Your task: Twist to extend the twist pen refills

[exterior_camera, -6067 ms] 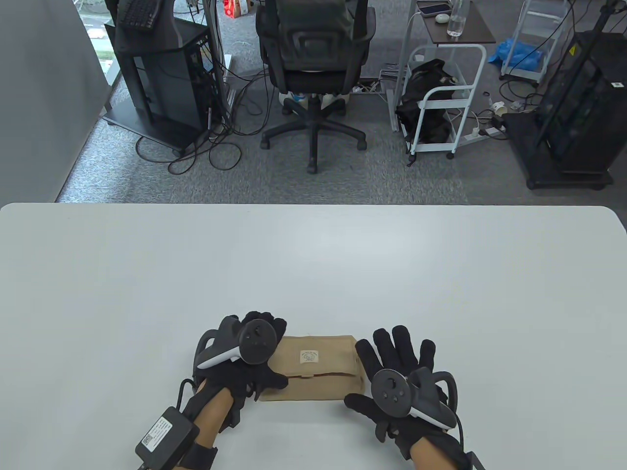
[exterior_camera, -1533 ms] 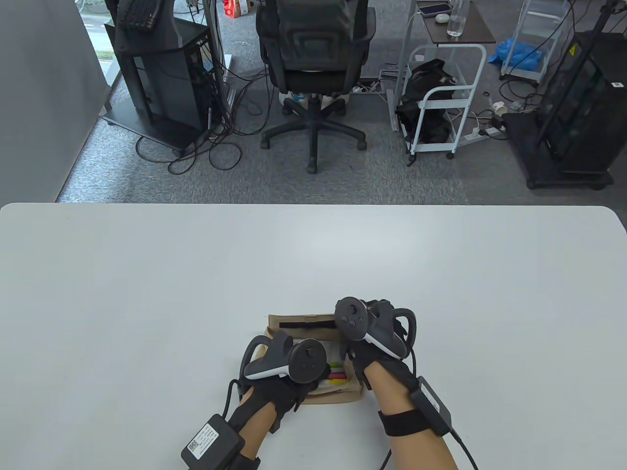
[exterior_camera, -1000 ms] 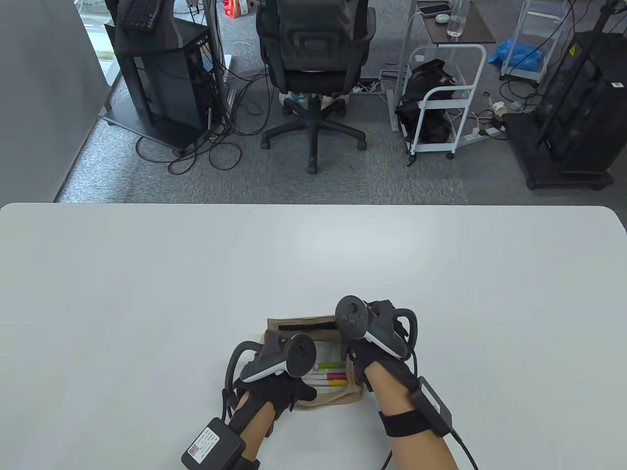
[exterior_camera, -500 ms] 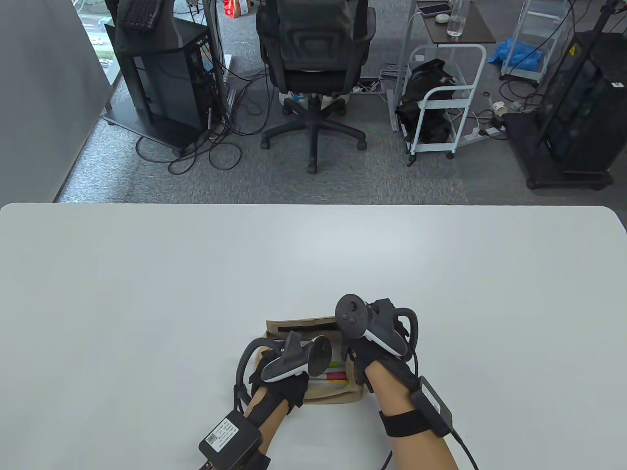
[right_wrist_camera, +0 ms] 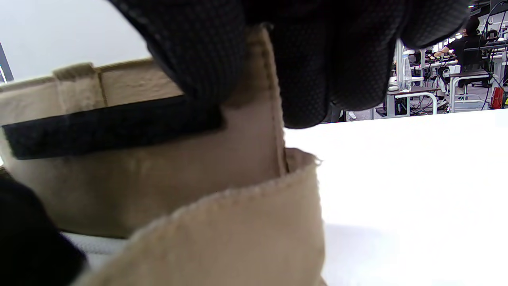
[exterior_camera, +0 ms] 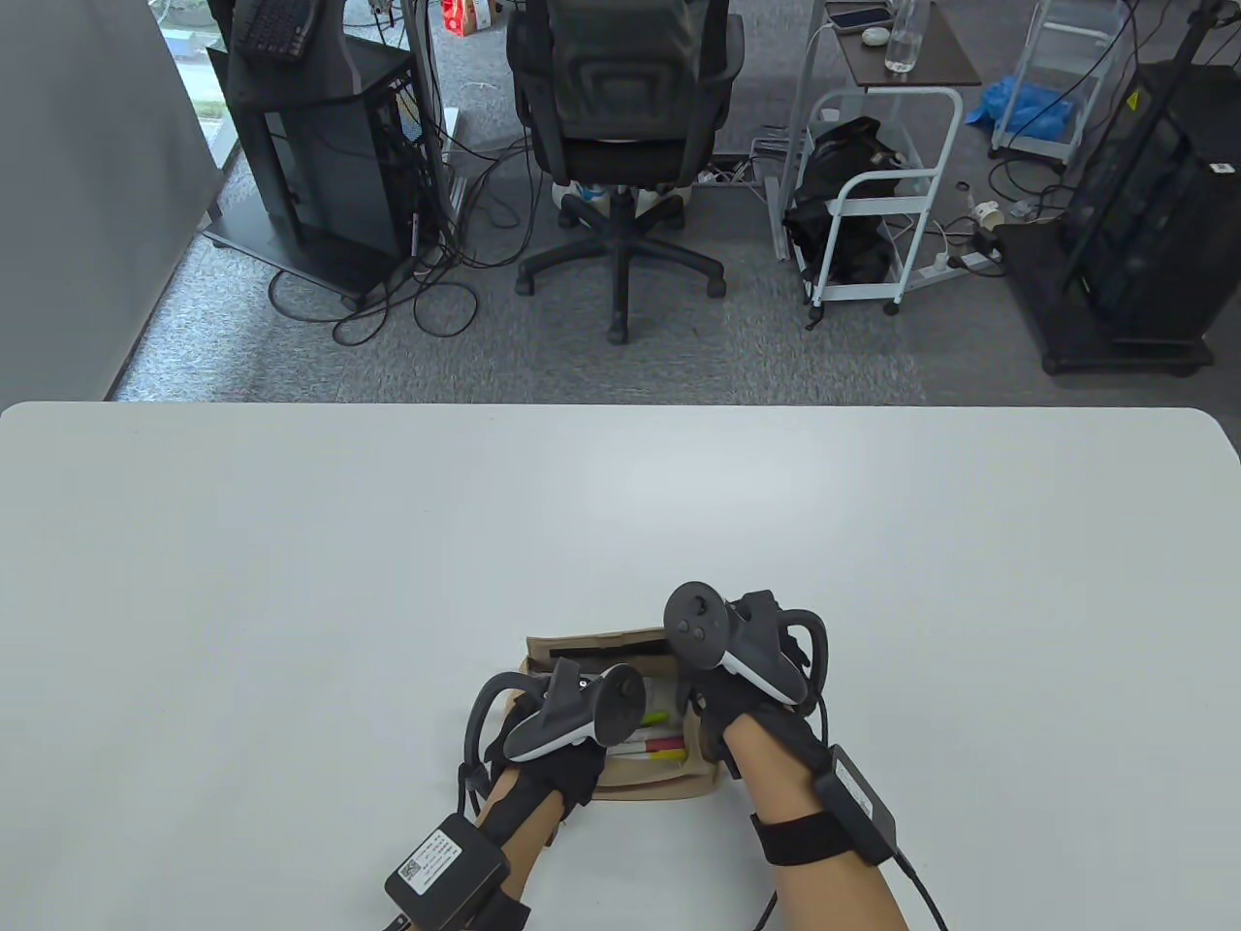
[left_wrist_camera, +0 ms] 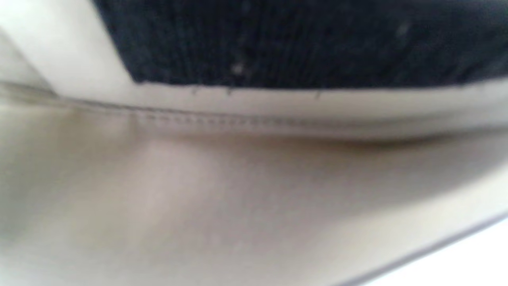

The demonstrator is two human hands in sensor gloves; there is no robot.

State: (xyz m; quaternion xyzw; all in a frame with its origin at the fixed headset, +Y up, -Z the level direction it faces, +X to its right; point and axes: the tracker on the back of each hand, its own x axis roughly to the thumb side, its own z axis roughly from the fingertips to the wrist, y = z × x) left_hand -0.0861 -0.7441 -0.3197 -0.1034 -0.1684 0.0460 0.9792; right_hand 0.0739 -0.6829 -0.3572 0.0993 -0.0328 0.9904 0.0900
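A tan fabric pouch (exterior_camera: 659, 781) lies open near the table's front edge. Several pens (exterior_camera: 657, 745) with green, yellow and red ends lie inside. My right hand (exterior_camera: 713, 679) grips the pouch's raised flap (exterior_camera: 596, 645) at its right end; in the right wrist view my fingers (right_wrist_camera: 301, 59) pinch the flap (right_wrist_camera: 158, 171) beside its black velcro strip (right_wrist_camera: 111, 127). My left hand (exterior_camera: 567, 727) reaches into the pouch mouth from the left, over the pens; its fingers are hidden under the tracker. The left wrist view is blurred, showing only tan fabric (left_wrist_camera: 238, 198) and black glove (left_wrist_camera: 297, 39).
The white table (exterior_camera: 291, 582) stretches far on all sides of the pouch. Beyond its far edge stand an office chair (exterior_camera: 620, 126), a white cart (exterior_camera: 873, 194) and black equipment racks (exterior_camera: 320, 145).
My left hand has shifted right and deeper into the pouch, covering more of the pens. My right hand has stayed still on the flap.
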